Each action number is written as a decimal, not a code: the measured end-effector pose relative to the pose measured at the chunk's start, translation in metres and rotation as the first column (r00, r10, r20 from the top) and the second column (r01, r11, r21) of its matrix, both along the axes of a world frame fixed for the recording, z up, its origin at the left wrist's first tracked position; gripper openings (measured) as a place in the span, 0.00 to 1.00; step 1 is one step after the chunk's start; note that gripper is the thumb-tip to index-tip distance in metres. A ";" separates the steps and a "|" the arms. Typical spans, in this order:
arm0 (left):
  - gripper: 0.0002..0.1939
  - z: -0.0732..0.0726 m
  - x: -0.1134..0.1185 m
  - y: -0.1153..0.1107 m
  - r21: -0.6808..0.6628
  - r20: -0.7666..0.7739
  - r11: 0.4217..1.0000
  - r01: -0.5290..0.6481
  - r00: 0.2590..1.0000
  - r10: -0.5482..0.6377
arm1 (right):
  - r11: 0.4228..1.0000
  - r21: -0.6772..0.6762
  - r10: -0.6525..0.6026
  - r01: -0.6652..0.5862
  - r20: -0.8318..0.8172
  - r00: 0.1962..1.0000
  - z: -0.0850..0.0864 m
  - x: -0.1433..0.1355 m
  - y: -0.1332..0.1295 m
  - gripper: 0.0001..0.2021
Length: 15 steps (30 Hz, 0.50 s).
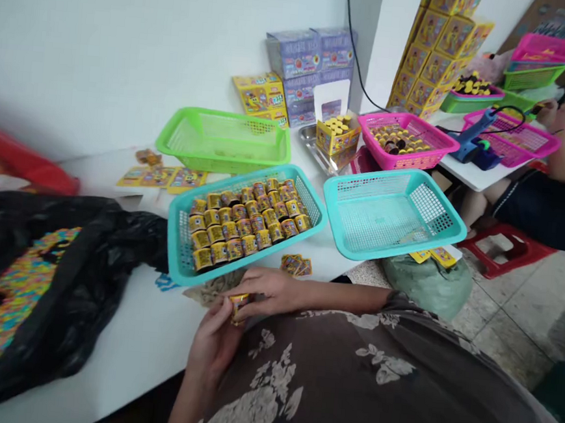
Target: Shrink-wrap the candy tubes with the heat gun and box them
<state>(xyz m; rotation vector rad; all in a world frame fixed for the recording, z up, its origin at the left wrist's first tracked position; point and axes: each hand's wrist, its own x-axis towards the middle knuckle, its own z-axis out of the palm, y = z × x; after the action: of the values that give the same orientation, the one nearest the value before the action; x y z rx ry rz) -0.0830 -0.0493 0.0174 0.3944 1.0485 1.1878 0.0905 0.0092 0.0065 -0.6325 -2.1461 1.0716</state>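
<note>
Between both hands, close to the body, is a small yellow labelled jar (238,304). My left hand (214,336) has its thumb and fingers closed round it from the left and below. From the right, my right hand (269,292) pinches the same jar between thumb and fingers. Just beyond the hands lies a teal basket (318,217) with rows of similar yellow jars (244,229). A clear, crumpled plastic bag (212,289) is partly under the hands. Small printed labels (296,265) lie on the white table (139,344) beside the right wrist.
A second teal basket (390,213) stands right, a green basket (224,142) behind. A black bag (106,276) of colourful pieces is at left. Further back are a pink basket (408,137) of jars and stacked boxes (301,63). Another person's arm (564,142) shows far right.
</note>
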 end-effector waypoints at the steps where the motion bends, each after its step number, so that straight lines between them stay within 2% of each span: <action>1: 0.16 0.001 0.001 0.000 0.001 -0.004 1.000 0.004 1.000 -0.004 | 1.000 -0.002 0.004 -0.004 0.004 1.000 -0.002 0.001 0.001 0.17; 6: 0.14 0.004 0.007 0.004 -0.039 0.011 0.999 -0.026 1.000 0.027 | 1.000 0.024 0.009 -0.010 0.034 0.999 -0.011 0.002 0.005 0.19; 8: 0.15 0.006 0.009 0.005 -0.052 0.041 0.998 -0.029 0.999 0.032 | 0.999 0.031 -0.030 0.029 0.010 1.000 -0.014 0.002 0.003 0.19; 12: 0.21 0.008 0.018 0.001 -0.015 0.101 1.000 0.012 0.995 -0.011 | 0.995 0.009 -0.096 0.099 -0.152 0.984 -0.014 0.007 -0.008 0.21; 15: 0.28 0.008 0.025 -0.002 0.040 0.149 0.999 0.029 0.988 -0.035 | 0.992 -0.087 -0.111 0.090 -0.267 0.957 -0.013 0.013 -0.011 0.24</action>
<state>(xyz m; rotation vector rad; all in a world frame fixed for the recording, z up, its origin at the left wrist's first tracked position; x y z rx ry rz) -0.0582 -0.0512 0.0251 0.3445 0.8879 1.1911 0.1039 -0.0021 -0.0064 -0.5851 -1.8276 1.1167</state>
